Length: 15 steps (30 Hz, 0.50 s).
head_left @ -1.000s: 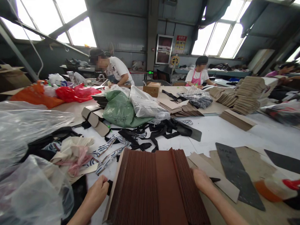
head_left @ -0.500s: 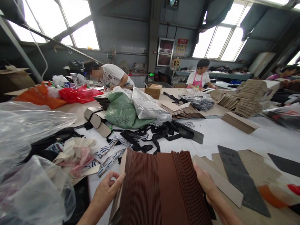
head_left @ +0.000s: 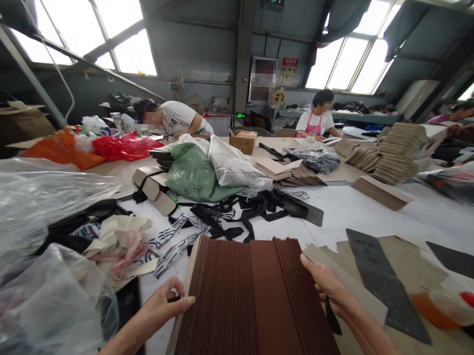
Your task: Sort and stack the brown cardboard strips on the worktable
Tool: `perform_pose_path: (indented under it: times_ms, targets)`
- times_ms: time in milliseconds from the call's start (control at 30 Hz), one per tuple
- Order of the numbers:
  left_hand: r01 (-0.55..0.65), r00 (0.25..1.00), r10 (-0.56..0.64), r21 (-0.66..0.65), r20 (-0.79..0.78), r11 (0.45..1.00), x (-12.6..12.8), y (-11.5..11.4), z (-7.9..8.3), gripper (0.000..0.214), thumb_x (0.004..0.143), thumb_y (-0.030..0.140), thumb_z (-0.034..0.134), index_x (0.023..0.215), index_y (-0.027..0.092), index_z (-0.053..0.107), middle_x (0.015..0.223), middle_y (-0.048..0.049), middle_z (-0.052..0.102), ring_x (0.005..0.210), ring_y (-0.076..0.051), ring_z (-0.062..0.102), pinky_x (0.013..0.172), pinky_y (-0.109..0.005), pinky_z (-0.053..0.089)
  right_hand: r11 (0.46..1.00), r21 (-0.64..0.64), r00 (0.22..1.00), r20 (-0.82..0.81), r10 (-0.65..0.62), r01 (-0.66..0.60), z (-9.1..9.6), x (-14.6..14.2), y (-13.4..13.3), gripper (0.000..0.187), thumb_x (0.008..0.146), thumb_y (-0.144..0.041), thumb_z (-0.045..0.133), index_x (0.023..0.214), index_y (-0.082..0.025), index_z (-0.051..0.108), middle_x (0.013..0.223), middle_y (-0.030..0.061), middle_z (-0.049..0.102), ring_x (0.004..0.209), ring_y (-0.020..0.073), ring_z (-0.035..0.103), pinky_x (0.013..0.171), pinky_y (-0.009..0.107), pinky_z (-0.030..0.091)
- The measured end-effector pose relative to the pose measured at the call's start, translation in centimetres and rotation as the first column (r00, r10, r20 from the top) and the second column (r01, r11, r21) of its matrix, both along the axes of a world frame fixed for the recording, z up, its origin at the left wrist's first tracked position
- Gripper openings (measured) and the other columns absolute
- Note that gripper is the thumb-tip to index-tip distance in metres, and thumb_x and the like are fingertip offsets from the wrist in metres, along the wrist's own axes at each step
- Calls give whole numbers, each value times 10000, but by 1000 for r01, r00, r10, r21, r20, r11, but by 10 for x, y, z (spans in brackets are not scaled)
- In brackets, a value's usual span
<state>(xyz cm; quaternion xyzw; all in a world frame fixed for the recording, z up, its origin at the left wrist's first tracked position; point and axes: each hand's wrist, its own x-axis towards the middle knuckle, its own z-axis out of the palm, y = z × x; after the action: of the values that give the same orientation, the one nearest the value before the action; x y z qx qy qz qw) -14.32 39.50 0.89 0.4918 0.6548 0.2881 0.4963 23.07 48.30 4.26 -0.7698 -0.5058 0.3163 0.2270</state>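
A fanned stack of dark brown card sheets [head_left: 255,304] lies on the table right in front of me. My left hand [head_left: 164,308] grips its left edge, thumb on top and fingers curled under. My right hand [head_left: 324,281] presses against the stack's right side, fingers wrapped round the edge. A black strip [head_left: 333,318] pokes out below that hand.
Clear plastic bags [head_left: 33,242] pile up at the left. Black straps [head_left: 235,214] and patterned ribbons [head_left: 175,240] lie beyond the stack. Grey and tan card pieces [head_left: 374,267] lie at the right. Green and white bags [head_left: 206,173] sit mid-table. Two people work at the far side.
My left hand opened from a fist and slid onto the stack's left edge. My right hand shifted up along the right side. The stack was lifted, then settled.
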Motion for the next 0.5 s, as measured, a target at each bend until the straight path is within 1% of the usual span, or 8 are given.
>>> perform_pose_path:
  times_ms: [67, 167, 233, 333, 400, 500]
  targets:
    - [22, 1000, -22, 8, -12, 1000, 6, 2, 6, 588, 526, 748, 615, 571, 217, 368, 526, 69, 364, 544, -113, 309, 527, -238, 251, 999, 32, 998, 55, 29, -31, 2, -2, -4, 364, 821, -443, 446, 545, -240, 323, 459, -39, 360, 434, 140, 374, 459, 259, 252]
    - [-7, 1000, 6, -24, -20, 1000, 17, 3, 15, 641, 476, 814, 569, 501, 232, 302, 490, 83, 279, 521, -101, 245, 517, -241, 224, 988, 118, 984, 155, 86, -104, 6, -9, -10, 315, 767, -387, 482, 539, -232, 327, 464, -37, 336, 471, 145, 321, 518, 275, 221]
    - [-57, 998, 57, -35, -2, 998, 23, 2, 20, 669, 458, 843, 547, 494, 236, 268, 487, 85, 260, 517, -97, 224, 512, -237, 214, 977, 164, 976, 191, 105, -137, 8, -15, -13, 292, 752, -423, 459, 559, -236, 345, 474, -31, 345, 484, 153, 296, 535, 284, 214]
    - [-107, 993, 108, -31, 51, 994, 27, -2, 23, 692, 453, 854, 547, 500, 236, 239, 489, 88, 246, 508, -89, 200, 496, -227, 198, 972, 201, 976, 205, 78, -120, 8, -24, -15, 342, 739, -518, 395, 560, -243, 301, 476, -26, 351, 492, 161, 304, 536, 283, 244]
    - [-105, 991, 108, -33, 80, 994, 28, -6, 22, 685, 474, 842, 557, 504, 231, 249, 485, 89, 242, 499, -85, 190, 483, -221, 190, 969, 225, 979, 198, 53, -98, 8, -28, -16, 385, 725, -578, 363, 552, -243, 285, 477, -30, 343, 494, 158, 317, 534, 278, 265]
    - [-125, 986, 126, -17, 109, 992, 28, -17, 18, 665, 518, 815, 567, 502, 224, 261, 473, 89, 225, 491, -84, 181, 473, -215, 196, 957, 280, 987, 161, 32, -77, 8, -30, -18, 444, 703, -638, 369, 535, -236, 284, 487, -47, 295, 500, 144, 311, 527, 267, 275]
